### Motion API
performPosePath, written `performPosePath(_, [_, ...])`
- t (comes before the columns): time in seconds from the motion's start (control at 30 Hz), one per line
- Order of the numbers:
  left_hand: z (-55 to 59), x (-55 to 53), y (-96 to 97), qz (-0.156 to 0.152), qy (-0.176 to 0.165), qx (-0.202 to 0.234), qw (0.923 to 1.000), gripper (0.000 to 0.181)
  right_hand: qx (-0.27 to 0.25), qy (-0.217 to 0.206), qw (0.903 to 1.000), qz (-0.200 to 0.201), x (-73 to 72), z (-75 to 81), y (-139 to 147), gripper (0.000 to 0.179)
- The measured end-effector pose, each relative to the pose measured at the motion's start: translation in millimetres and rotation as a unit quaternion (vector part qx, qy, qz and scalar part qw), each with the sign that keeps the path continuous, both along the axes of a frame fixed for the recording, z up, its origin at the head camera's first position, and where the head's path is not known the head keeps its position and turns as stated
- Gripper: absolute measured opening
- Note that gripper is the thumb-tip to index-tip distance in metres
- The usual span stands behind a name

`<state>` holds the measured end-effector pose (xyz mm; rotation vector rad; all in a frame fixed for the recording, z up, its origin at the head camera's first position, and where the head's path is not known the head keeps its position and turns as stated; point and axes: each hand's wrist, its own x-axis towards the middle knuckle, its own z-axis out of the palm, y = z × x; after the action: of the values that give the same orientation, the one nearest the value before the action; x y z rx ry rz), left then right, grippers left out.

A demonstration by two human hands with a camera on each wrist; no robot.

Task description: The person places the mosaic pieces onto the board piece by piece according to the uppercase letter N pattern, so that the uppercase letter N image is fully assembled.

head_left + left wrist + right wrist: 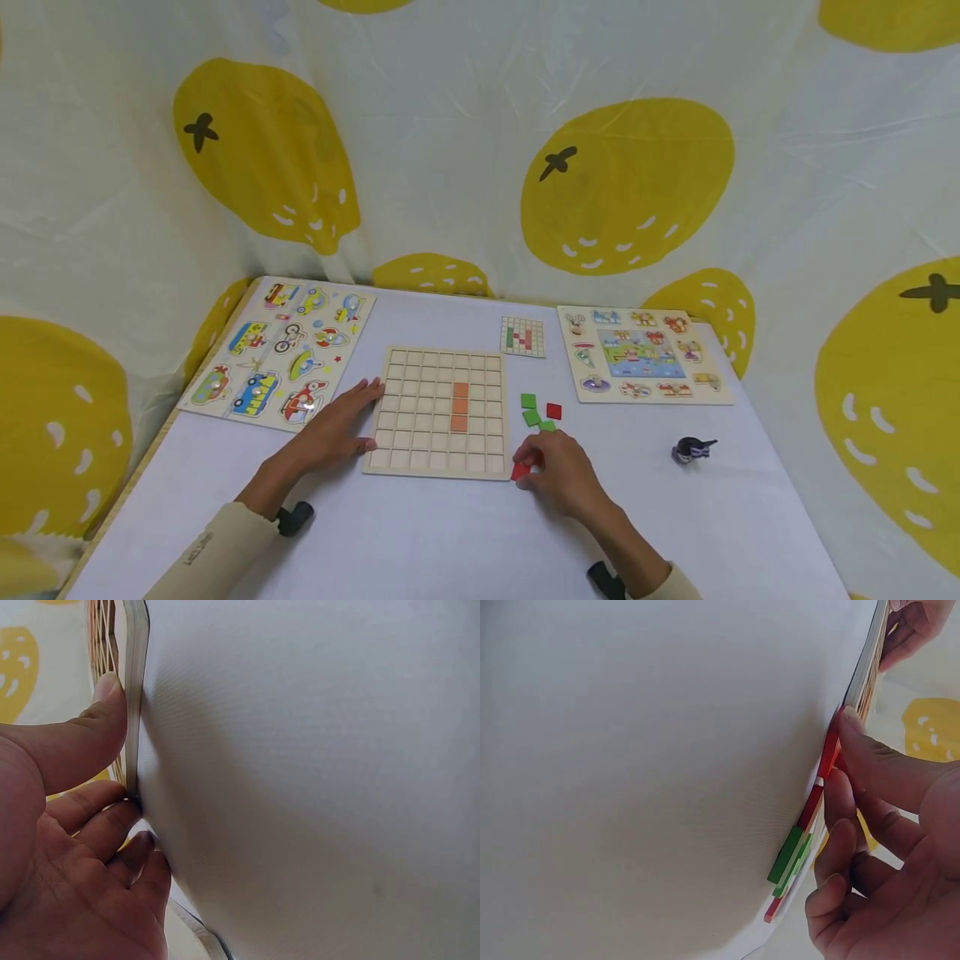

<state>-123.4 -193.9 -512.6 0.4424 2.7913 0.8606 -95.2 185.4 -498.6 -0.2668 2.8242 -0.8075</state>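
Centrally, grid board (410, 406): pale wood, flat, nearly square, thin raised ridges dividing it into shallow square cells; lies on the white tabletop (420, 542) between the two hands.
Orange tiles (460, 406): three flat squares, seated in neighbouring cells of one column, just right of the board's middle.
Right hand (558, 475): thumb and fingertips drawn close, pinching a red tile (521, 472) just beside the board's near right corner; other fingers bent. Cannot tell whether tile and board touch.
Loose pieces: green tiles (528, 401), three visible, and a second red tile (553, 411), lying beyond the right hand. Right wrist view gives them edge-on, as thin straight-sided slabs, another red piece (811, 806) close to the fingers.
Left hand (333, 433): relaxed, thumb and fingers well parted, tips against the board's left edge; nothing grasped.
Pattern card (522, 337): small, gridded, green and reddish squares printed; near the board's far right corner.
Puzzle boards: vehicle puzzle (281, 358) at left, shaped cut-outs; picture puzzle (641, 367) at right, small figures round a blue-green scene.
Backdrop: white curtain (450, 150), softly creased, yellow fruit print.
Sleeve (217, 554): beige, dark lettering.
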Motion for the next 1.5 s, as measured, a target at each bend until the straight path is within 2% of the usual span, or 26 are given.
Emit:
performPosePath(0.23, [-0.7,-0.4,-0.6,-0.003,0.001,0.004,1.0,0.096,0.021,0.007,0.9997,0.006,1.5,1.5,-2.3,0.03])
performPosePath(0.43, [-1.2,-0.1,-1.6,-0.005,0.004,0.008,0.9999,0.095,0.018,-0.005,0.9998,0.009,2.3,7.1,-0.4,0.027])
performPosePath(0.67, [-1.0,-0.4,-1.4,-0.006,0.001,0.019,0.9998,0.094,-0.028,-0.012,0.9994,0.017,0.4,14.3,2.7,0.021])
performPosePath(0.93, [-1.7,-0.4,-2.9,-0.006,0.005,0.015,0.9999,0.093,-0.076,-0.028,0.9966,-0.009,-2.2,15.1,-2.2,0.02])
performPosePath(1.2, [-0.2,-0.7,-1.0,-0.003,0.003,0.012,0.9999,0.094,-0.112,0.003,0.9935,-0.019,-8.9,10.9,-20.8,0.018])
performPosePath(1.5, [-0.2,-0.2,-2.4,-0.008,0.008,0.017,0.9998,0.093,-0.123,0.001,0.992,-0.026,-22.0,6.0,-50.3,0.013])
